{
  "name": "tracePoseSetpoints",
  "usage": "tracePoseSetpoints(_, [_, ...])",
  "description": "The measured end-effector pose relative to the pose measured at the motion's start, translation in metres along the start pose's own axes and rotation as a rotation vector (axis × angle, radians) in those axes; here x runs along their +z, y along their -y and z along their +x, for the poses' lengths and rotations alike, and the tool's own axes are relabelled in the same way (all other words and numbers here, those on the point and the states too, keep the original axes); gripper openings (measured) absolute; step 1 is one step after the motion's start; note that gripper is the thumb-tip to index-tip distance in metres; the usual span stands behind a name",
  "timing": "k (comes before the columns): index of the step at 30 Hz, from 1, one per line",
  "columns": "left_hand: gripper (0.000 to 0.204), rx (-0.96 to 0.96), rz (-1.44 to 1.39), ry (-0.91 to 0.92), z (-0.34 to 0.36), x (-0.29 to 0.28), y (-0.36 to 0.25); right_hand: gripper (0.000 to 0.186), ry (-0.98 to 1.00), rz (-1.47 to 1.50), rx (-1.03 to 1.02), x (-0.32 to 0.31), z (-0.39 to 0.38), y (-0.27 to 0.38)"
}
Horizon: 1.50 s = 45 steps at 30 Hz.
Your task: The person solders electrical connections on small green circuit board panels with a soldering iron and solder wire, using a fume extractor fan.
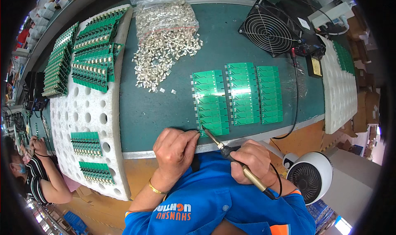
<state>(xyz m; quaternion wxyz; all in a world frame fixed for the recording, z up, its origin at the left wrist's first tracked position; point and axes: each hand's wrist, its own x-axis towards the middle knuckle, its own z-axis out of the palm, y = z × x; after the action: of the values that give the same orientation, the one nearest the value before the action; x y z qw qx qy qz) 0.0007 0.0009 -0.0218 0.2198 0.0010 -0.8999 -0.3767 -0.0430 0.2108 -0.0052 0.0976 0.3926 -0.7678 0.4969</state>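
Observation:
My right hand [251, 160] is wrapped round a soldering iron [227, 152]. Its tip reaches the lower left corner of a green circuit board panel [210, 105], the leftmost of three lying on the bench. My left hand [175, 150] is closed in a pinch beside that same corner; what its fingers hold, if anything, is too small to make out. Small pins or connectors stick out along the panel's left edge. To its right lie a second panel [243, 98] and a third panel [270, 100].
A clear bag [165, 8] spills a heap of small white connectors [159, 55] onto the green bench. White foam boards [78, 111] at left carry stacked circuit panels [95, 36]. A black fan [268, 30] stands at back right; a white fan [311, 177] is near my right arm. A co-worker [45, 173] sits at far left.

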Motion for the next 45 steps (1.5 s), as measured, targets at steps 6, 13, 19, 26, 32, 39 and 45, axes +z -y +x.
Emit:
tracePoseSetpoints(6, [0.014,0.010,0.002,0.000,0.0006,0.0002,-0.0005,0.023,-0.001,0.011,0.005,0.0004,-0.0005,-0.0005])
tracePoseSetpoints(13, [0.015,0.009,0.000,0.005,0.0006,-0.0002,-0.0003,0.019,-0.013,0.034,0.025,0.0002,0.0003,-0.0011])
tracePoseSetpoints(19, [0.015,-0.012,-0.005,0.012,0.0016,-0.0004,0.0000,0.019,-0.029,0.057,0.061,0.0010,-0.0024,-0.0019])
tracePoseSetpoints(26, [0.015,-0.015,-0.016,0.024,0.0024,-0.0015,-0.0034,0.019,-0.029,0.093,0.109,-0.0010,-0.0034,-0.0016])
tracePoseSetpoints(32, [0.015,-0.013,0.005,0.025,0.0033,-0.0005,-0.0034,0.018,-0.036,0.088,0.102,-0.0007,-0.0025,-0.0018])
tracePoseSetpoints(39, [0.016,-0.011,0.005,0.016,0.0029,0.0012,-0.0029,0.019,-0.024,0.086,0.101,-0.0016,-0.0017,-0.0016])
tracePoseSetpoints(45, [0.016,-0.010,0.003,0.021,0.0037,0.0014,-0.0036,0.019,-0.019,0.084,0.099,-0.0019,-0.0017,-0.0012])
